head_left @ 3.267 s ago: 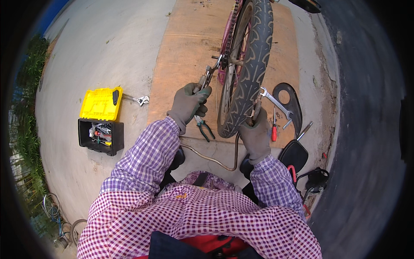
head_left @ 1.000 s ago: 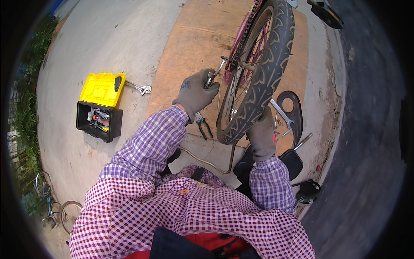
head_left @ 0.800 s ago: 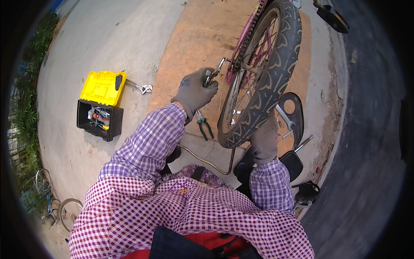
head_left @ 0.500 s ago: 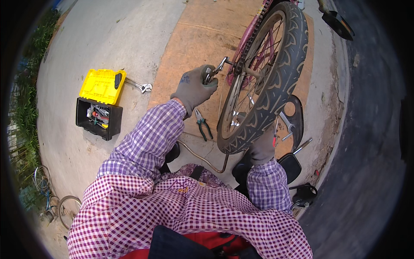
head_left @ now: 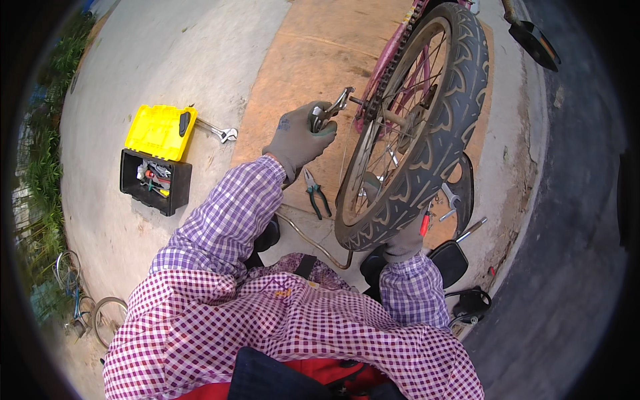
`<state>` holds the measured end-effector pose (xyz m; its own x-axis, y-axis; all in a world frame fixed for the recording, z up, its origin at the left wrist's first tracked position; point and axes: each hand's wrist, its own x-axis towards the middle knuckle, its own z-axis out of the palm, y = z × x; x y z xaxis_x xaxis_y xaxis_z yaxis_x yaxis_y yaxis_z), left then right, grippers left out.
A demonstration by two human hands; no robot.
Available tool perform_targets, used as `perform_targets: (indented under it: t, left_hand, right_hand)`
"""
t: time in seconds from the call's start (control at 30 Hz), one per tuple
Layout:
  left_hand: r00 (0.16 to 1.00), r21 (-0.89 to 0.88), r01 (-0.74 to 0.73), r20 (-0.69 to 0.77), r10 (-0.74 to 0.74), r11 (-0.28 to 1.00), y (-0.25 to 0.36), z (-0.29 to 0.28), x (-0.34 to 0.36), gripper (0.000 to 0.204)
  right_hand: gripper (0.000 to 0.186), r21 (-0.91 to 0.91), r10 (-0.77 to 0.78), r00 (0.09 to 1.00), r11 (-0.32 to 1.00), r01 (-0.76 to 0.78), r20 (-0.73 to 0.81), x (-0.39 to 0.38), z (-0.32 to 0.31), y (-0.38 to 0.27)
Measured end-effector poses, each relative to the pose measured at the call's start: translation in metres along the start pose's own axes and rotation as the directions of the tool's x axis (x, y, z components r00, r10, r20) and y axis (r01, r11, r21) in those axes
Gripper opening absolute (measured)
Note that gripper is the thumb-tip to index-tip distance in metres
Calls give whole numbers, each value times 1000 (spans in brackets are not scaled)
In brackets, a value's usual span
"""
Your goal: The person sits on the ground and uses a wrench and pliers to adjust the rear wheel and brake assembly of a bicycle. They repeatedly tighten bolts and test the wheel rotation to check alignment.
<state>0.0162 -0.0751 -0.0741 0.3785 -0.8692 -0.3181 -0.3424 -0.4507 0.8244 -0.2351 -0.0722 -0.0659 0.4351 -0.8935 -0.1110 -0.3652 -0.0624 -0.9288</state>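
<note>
We are seeing the left hand (head_left: 300,137), in a grey glove, gripping a silver hand tool (head_left: 342,100), with fingers curling round its handle and thumb pressing along the near side. The tool's head is pointing at the axle end (head_left: 358,101) of the bicycle wheel (head_left: 460,113) and sitting just beside it; we are not managing to tell whether they are touching. The wheel is tilting across the right of centre, its dark patterned tyre facing us, with the chain (head_left: 387,70) and pink frame (head_left: 380,67) running up its left side. We are finding the right hand (head_left: 403,245), also gloved, reaching in under the tyre's lower right; its fingers are mostly hiding behind the wheel, some grey glove is showing between the spokes, and we cannot tell what it is gripping, if anything. Green-and-black pliers (head_left: 315,193) are lying below the left hand, by the edge of the tan board (head_left: 293,73). Right of the wheel, we are logging a red-handled screwdriver (head_left: 425,224), a silver spanner (head_left: 451,197) and a black plate (head_left: 469,183). A bent metal tube (head_left: 312,241) is curving near the person's feet. Far left, a black toolbox (head_left: 180,189) is standing with its yellow lid (head_left: 157,133) open, an adjustable wrench (head_left: 225,135) lying alongside.
</note>
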Motion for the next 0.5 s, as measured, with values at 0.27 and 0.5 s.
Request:
perform_targets:
  t: [0.27, 0.5]
  left_hand:
    - [1000, 19, -23, -1, 23, 1000, -5, 4, 6, 40]
    - [996, -67, 61, 68, -56, 996, -1, 4, 7, 40]
  right_hand:
    - [52, -87, -54, 998, 995, 53, -14, -2, 1, 1]
    - [49, 66, -107, 989, 991, 114, -101, -4, 11, 21]
